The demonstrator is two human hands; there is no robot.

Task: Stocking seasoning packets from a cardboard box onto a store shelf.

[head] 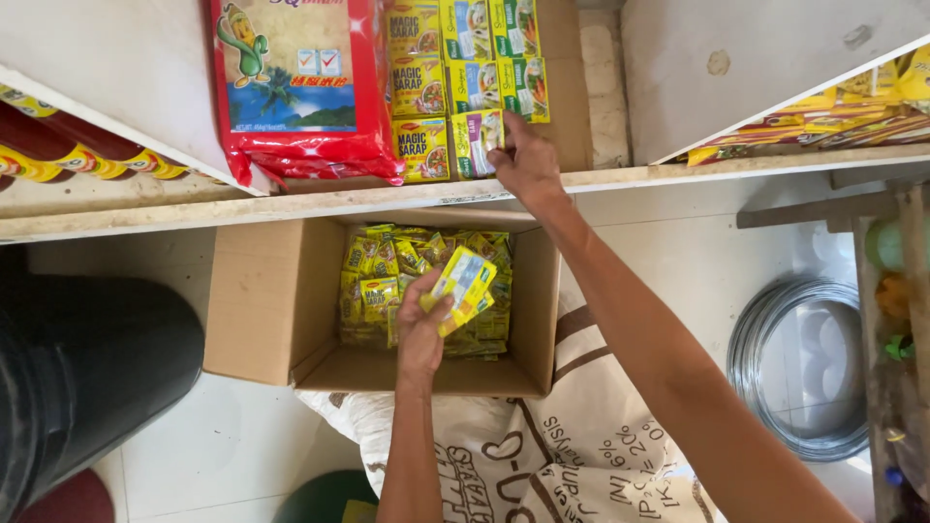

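Landmark: open cardboard box [271, 300] on a printed sack.
Left hand [422, 324]: over the box, fingers closed on a small stack of yellow packets [465, 283]; the count is hard to tell.
Right hand [523, 160]: above the box at the wooden shelf [620, 178], fingertips on a shelf packet [477, 143]; grip hidden.
Box contents: more packets, partly shadowed.

Carton [262, 300] under shelf [291, 205], on sack [542, 455] (packets [387, 281] inside)
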